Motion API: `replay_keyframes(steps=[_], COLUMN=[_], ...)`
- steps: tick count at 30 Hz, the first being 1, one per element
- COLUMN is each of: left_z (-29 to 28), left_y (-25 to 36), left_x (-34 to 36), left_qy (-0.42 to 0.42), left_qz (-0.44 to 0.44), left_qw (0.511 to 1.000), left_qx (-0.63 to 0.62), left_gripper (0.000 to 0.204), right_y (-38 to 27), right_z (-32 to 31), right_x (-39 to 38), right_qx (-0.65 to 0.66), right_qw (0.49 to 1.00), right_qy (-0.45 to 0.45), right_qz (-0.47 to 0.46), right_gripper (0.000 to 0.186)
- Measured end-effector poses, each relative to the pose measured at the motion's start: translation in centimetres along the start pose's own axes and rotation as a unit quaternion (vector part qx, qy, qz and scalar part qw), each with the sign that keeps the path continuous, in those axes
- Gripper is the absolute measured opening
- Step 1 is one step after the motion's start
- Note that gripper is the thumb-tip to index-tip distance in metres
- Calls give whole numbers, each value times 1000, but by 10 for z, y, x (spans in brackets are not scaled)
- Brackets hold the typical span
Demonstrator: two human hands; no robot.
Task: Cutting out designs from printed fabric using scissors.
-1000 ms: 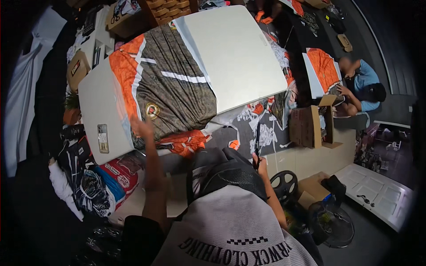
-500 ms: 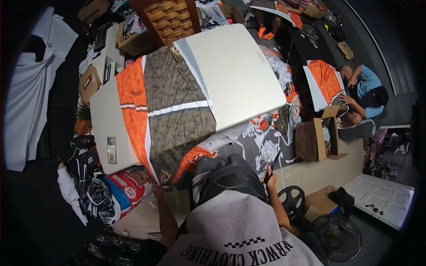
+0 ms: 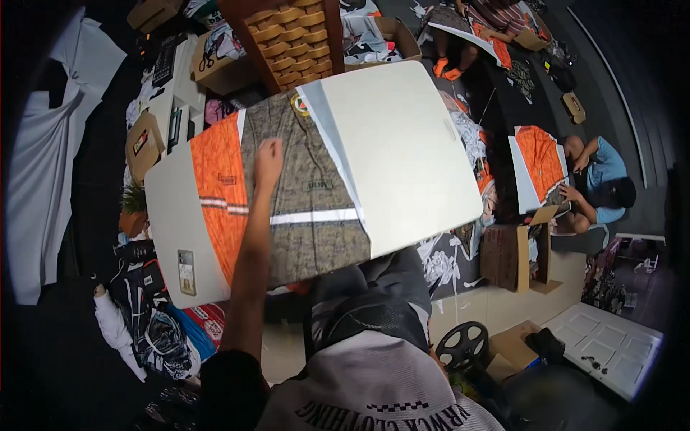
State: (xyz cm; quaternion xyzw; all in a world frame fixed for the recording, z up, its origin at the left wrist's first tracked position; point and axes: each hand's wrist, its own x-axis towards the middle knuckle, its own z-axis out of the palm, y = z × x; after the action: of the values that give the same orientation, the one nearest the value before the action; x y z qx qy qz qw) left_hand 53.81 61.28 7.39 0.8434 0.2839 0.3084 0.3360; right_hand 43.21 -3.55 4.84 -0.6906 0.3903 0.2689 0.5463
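My left hand (image 3: 269, 155) is over the camouflage-brown part of a printed fabric panel (image 3: 309, 187), its fingers curled. Whether it pinches the cloth or anything else is hidden. The panel has an orange part (image 3: 214, 165) on its left, a white stripe across it and a round emblem at the far edge. It lies on a white folding table (image 3: 402, 144), with a pale sheet edge (image 3: 332, 129) showing along its right side. Below the table edge, beside my lap, my right hand is out of sight.
A phone (image 3: 186, 273) lies at the table's left corner. Behind stands a woven-back wooden chair (image 3: 295, 43). White scraps (image 3: 440, 266) and a cardboard box (image 3: 507, 251) are to the right. Beyond the box, a person in blue (image 3: 607, 169) sits handling orange fabric (image 3: 539, 158).
My left hand has moved from the panel's near edge up over its middle. My right hand, which held a dark tool like scissors, has gone out of view. The camera view has shifted slightly.
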Motion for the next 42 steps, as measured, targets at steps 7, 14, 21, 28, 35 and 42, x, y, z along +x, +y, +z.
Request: replay_keyframes(steps=[7, 14, 21, 28, 35, 42], left_z=[159, 160, 243, 367, 332, 338], left_y=[-62, -45, 52, 93, 98, 29], left_x=[140, 158, 287, 391, 186, 251], left_qy=[4, 102, 49, -329, -136, -333], left_qz=[-89, -251, -151, -122, 116, -57], left_qw=[967, 930, 972, 930, 983, 882], left_qx=[239, 247, 172, 110, 41, 328], left_gripper=[27, 15, 29, 60, 45, 64], right_y=[-81, -127, -205, -243, -239, -190], right_z=[15, -63, -110, -86, -55, -67], right_x=[77, 120, 234, 237, 199, 155], right_qx=[31, 38, -90, -89, -96, -126], right_qw=[1000, 996, 985, 989, 989, 990], right_qy=[4, 59, -90, -67, -44, -26], right_qz=[1, 61, 118, 102, 103, 61], right_gripper=[48, 48, 52, 54, 52, 51])
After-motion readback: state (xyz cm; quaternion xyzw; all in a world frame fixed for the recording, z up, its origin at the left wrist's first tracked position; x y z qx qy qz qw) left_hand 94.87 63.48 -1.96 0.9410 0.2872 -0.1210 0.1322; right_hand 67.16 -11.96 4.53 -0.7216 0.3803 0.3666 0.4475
